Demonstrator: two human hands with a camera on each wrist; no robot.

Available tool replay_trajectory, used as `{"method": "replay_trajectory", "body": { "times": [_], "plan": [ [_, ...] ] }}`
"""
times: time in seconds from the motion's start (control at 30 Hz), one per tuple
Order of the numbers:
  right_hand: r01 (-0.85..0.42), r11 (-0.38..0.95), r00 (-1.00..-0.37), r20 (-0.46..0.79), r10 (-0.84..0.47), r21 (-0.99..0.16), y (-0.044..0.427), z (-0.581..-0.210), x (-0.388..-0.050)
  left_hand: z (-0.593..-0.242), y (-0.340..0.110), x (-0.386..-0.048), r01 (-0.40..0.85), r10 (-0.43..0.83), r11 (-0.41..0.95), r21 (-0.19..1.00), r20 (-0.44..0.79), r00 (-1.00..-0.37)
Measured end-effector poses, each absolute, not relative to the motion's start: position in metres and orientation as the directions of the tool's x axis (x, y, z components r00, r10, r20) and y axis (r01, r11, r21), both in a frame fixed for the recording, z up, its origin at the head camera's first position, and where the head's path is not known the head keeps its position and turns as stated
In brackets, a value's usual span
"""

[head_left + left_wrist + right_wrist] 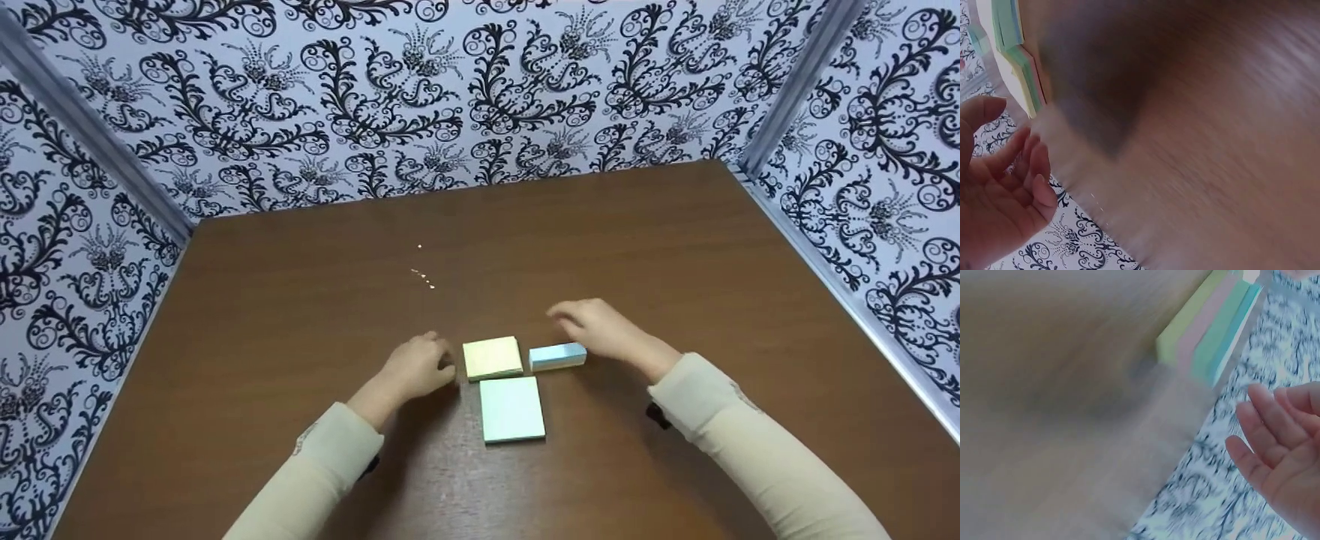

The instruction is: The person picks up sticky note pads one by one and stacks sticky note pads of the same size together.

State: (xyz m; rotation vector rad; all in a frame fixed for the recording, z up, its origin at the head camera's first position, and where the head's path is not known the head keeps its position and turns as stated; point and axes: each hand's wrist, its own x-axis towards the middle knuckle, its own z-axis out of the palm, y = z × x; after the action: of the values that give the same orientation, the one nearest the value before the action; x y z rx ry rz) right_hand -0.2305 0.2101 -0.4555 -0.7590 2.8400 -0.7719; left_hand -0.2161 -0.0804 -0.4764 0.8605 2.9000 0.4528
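Three sticky-note stacks lie close together on the brown table. The yellow-topped pad [492,357] is at the back left, the pale green pad [512,409] in front of it, and a narrow blue-topped block [557,356] to the right. Just left of the yellow pad is my left hand [420,364], fingers loosely bent and holding nothing. My right hand [604,328] hovers by the block's far right corner, also holding nothing. In the right wrist view the block [1207,332] shows yellow, pink, green and blue layers, apart from the relaxed right fingers [1275,424].
Patterned wallpaper panels [465,97] enclose the wooden table [300,277] at the back and both sides. Small bright specks [424,278] show on the table behind the left hand. Grey strips [840,292] run along the panel joints and the right table edge.
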Motion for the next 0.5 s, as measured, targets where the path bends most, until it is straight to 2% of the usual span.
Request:
{"method": "replay_trajectory", "body": {
  "times": [0.1,0.2,0.5],
  "plan": [
    [-0.418,0.76,-0.851,-0.079,-0.52,-0.498,0.19,-0.454,-0.234,-0.479,-0.081,-0.216,0.644,0.64,0.748,0.16,0.084,-0.764],
    [-0.409,0.787,-0.836,-0.155,-0.526,-0.462,0.174,-0.456,-0.235,-0.481,-0.079,-0.217,0.703,0.693,0.71,0.043,0.137,-0.708],
    [-0.464,0.79,-0.794,-0.208,-0.572,-0.401,0.155,-0.467,-0.237,-0.488,-0.074,-0.222,0.717,0.736,0.676,-0.169,0.14,-0.662]
  ]
}}
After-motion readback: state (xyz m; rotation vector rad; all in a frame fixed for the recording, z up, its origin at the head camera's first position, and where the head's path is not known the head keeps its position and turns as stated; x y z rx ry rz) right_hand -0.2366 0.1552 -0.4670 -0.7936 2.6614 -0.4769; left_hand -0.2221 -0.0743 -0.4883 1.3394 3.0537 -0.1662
